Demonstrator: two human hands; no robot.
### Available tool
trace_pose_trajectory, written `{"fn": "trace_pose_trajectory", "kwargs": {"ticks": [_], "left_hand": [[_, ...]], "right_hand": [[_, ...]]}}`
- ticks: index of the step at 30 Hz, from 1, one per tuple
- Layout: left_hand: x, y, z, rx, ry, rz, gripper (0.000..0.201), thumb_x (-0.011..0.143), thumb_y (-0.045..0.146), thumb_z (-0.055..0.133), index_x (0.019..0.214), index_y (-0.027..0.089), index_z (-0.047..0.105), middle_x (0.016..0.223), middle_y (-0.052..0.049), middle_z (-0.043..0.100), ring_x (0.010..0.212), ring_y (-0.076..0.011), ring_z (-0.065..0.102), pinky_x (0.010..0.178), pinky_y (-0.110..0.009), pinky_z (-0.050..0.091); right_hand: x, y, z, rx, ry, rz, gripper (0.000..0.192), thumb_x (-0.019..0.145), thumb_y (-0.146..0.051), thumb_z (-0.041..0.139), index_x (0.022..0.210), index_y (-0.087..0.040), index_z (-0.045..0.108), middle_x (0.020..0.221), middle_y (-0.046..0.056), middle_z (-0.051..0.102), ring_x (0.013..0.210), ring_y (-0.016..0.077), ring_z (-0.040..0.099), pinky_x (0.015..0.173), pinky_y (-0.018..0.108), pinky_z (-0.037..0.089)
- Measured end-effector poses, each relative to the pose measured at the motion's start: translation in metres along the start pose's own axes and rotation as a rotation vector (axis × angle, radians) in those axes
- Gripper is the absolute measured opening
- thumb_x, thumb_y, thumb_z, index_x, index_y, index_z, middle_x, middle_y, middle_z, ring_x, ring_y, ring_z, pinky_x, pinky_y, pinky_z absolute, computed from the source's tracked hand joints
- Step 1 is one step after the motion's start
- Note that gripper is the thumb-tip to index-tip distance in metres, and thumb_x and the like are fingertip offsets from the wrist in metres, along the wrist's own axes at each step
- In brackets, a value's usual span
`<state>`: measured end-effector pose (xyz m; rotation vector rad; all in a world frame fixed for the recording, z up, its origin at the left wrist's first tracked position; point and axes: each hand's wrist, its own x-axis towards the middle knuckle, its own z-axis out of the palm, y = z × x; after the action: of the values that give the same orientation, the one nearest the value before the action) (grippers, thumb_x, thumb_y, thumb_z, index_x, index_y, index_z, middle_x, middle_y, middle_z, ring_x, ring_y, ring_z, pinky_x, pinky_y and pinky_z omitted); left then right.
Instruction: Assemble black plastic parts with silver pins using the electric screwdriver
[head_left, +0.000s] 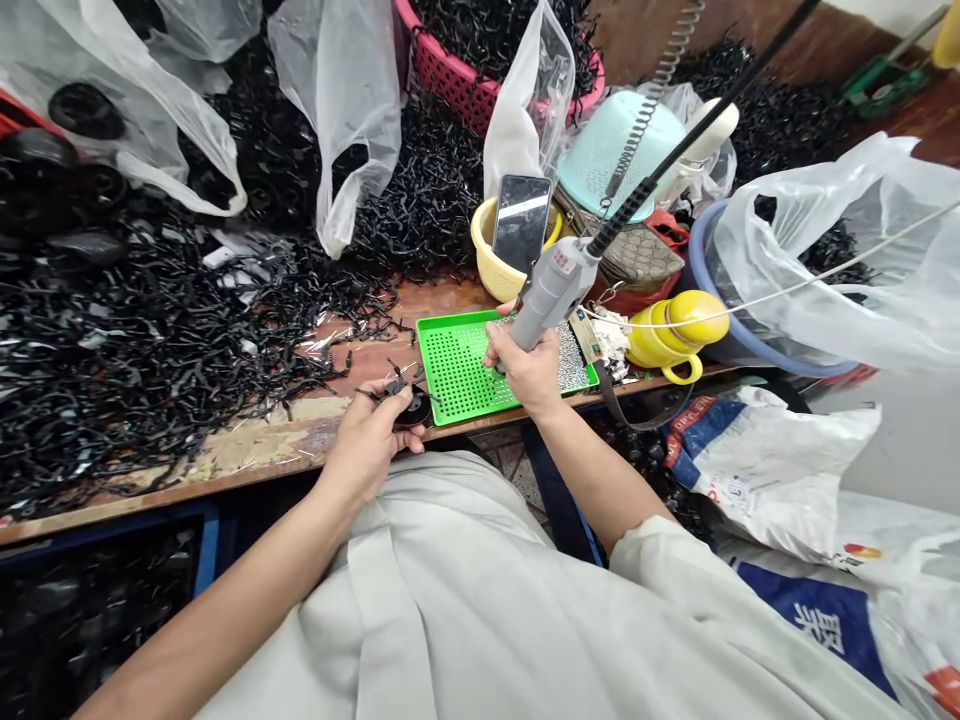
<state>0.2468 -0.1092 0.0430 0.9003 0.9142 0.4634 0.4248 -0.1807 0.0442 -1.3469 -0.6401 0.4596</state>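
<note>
My right hand grips a grey electric screwdriver whose tip points down onto a green perforated tray holding several small screws. A black cable and a coiled cord run from the tool's top up to the right. My left hand holds a small round black plastic part at the table's front edge, just left of the tray.
A big heap of black plastic pieces covers the left of the wooden table. A phone leans in a yellow bowl. A yellow cup, a teal colander, a pink basket and plastic bags stand behind and right.
</note>
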Motion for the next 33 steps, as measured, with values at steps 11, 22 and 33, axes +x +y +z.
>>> {"fn": "trace_pose_trajectory", "kwargs": {"ticks": [11, 22, 33], "left_hand": [[-0.001, -0.003, -0.002, -0.001, 0.024, -0.004, 0.03, 0.071, 0.027, 0.071, 0.088, 0.019, 0.048, 0.074, 0.003, 0.057, 0.052, -0.0126, 0.059, 0.04, -0.023, 0.046], [-0.001, -0.003, -0.005, -0.017, 0.009, -0.022, 0.034, 0.07, 0.026, 0.071, 0.091, 0.019, 0.045, 0.08, 0.002, 0.058, 0.052, -0.0119, 0.059, 0.039, -0.022, 0.045], [-0.003, 0.001, -0.006, -0.048, -0.014, -0.033, 0.03, 0.071, 0.023, 0.068, 0.09, 0.019, 0.045, 0.079, 0.001, 0.058, 0.051, -0.0115, 0.059, 0.039, -0.022, 0.046]], "right_hand": [[-0.001, 0.006, -0.001, 0.062, -0.036, -0.035, 0.034, 0.076, -0.039, 0.071, 0.099, -0.018, 0.057, 0.053, -0.008, 0.057, 0.046, 0.0093, 0.054, 0.051, 0.024, 0.05], [-0.003, 0.006, 0.001, 0.015, -0.067, -0.029, 0.034, 0.076, -0.039, 0.071, 0.099, -0.017, 0.059, 0.054, -0.007, 0.057, 0.046, 0.0096, 0.055, 0.05, 0.024, 0.048], [-0.006, -0.011, 0.014, 0.124, 0.049, -0.111, 0.033, 0.075, -0.037, 0.072, 0.099, -0.017, 0.063, 0.055, -0.007, 0.056, 0.046, 0.0095, 0.054, 0.051, 0.025, 0.049]]}}
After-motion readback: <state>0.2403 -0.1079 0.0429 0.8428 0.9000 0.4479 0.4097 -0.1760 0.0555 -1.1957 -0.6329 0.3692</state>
